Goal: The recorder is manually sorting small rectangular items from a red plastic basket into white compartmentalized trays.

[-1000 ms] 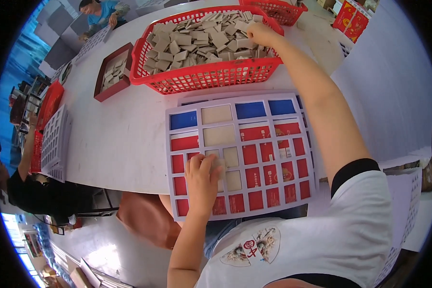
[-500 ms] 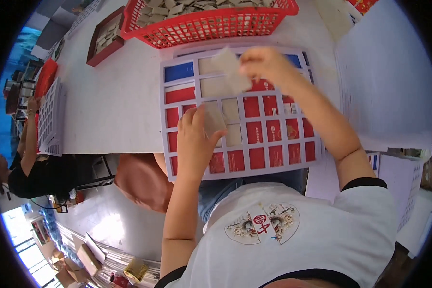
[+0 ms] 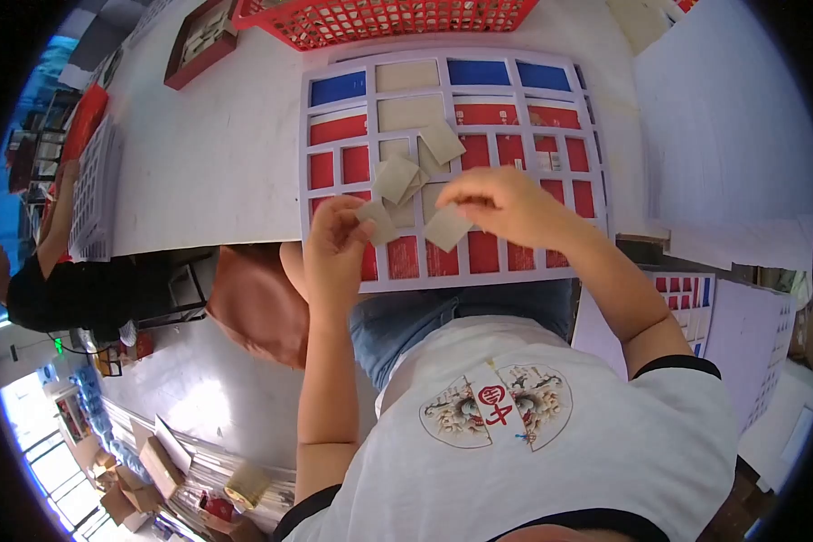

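Note:
My left hand (image 3: 332, 248) pinches a small grey-beige cardboard square (image 3: 377, 223) over the lower left of a white grid board (image 3: 515, 280). Closed on another cardboard square (image 3: 446, 228), my right hand (image 3: 510, 210) is a little to the right of it. Between and beyond the hands, a few overlapping loose squares (image 3: 396, 178) and one tilted square (image 3: 441, 143) lie on the board. Several of its windows show red or blue printed surfaces; others in the second column, such as a beige window (image 3: 406, 76), are plain. My fingers hide part of the lower rows.
A red plastic basket (image 3: 397, 25) stands beyond the board, with a dark red open box (image 3: 200, 41) of pieces to its left. At the far left, a co-worker's arm (image 3: 59, 221) reaches to stacked white grid boards (image 3: 95, 194). A brown stool (image 3: 257, 303) is below the table edge.
My right hand has come down from the board's top rows toward me. My left hand, earlier spread over a piece, now pinches a square. Loose squares now lie scattered mid-board. The view has shifted.

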{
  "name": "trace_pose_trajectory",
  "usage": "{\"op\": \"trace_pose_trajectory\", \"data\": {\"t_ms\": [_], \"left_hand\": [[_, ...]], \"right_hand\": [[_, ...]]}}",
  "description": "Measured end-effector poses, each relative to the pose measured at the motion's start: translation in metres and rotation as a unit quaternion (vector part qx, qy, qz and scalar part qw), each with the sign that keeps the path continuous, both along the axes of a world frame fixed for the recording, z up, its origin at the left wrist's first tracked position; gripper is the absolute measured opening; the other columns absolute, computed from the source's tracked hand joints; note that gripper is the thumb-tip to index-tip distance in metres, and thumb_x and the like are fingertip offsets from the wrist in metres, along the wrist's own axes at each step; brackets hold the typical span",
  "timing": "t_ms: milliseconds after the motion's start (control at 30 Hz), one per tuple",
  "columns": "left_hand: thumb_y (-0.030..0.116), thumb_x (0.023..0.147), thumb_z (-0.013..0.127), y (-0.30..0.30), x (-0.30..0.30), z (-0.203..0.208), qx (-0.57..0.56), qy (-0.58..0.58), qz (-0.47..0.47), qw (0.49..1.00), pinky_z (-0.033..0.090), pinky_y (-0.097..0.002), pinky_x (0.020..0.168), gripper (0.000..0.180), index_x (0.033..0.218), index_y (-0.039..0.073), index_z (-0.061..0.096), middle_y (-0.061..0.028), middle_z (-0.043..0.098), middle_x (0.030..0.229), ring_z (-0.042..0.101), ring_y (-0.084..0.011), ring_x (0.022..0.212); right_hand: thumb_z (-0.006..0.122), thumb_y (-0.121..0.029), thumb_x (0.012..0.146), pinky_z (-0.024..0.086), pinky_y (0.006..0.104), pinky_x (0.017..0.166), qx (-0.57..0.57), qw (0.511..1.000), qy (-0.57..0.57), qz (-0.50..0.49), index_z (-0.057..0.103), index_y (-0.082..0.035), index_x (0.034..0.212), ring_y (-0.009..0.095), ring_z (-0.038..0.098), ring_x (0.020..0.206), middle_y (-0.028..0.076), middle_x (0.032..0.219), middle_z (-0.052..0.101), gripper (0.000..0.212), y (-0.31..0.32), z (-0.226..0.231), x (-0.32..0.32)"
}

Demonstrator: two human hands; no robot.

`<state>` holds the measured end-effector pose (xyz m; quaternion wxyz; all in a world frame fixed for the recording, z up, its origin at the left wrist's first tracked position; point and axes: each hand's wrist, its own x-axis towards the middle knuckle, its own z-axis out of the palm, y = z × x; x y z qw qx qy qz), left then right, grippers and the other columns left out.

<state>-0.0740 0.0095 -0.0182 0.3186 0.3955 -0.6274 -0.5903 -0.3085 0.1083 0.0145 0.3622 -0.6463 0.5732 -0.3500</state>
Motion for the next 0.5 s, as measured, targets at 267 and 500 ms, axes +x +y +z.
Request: {"op": "trace_pose_trajectory", "data": {"t_ms": [267,500], "left_hand": [[-0.003,0.076,0.069,0.034,0.000,0.006,-0.157,-0.194,-0.087,0.964,0.050,-0.0349,0.074,0.029,0.103,0.003,0.062,-0.0116,0.061,0.096,0.061,-0.0284,0.085],[0.001,0.073,0.071,0.049,0.008,-0.006,-0.339,-0.259,-0.044,0.903,0.041,-0.0432,0.094,0.029,0.102,0.006,0.064,-0.0121,0.055,0.114,0.048,-0.0341,0.113]], "right_hand": [[0.060,-0.003,0.085,0.050,0.0403,0.077,-0.017,0.989,0.144,-0.005,0.063,-0.003,0.111,0.035,0.060,0.088,0.015,0.098,0.060,0.027,0.007,-0.035,0.036],[0.070,-0.021,0.080,0.043,0.0407,0.089,-0.101,0.925,0.367,-0.006,0.062,-0.004,0.113,0.029,0.051,0.109,0.009,0.110,0.055,0.039,0.042,-0.024,0.061]]}}
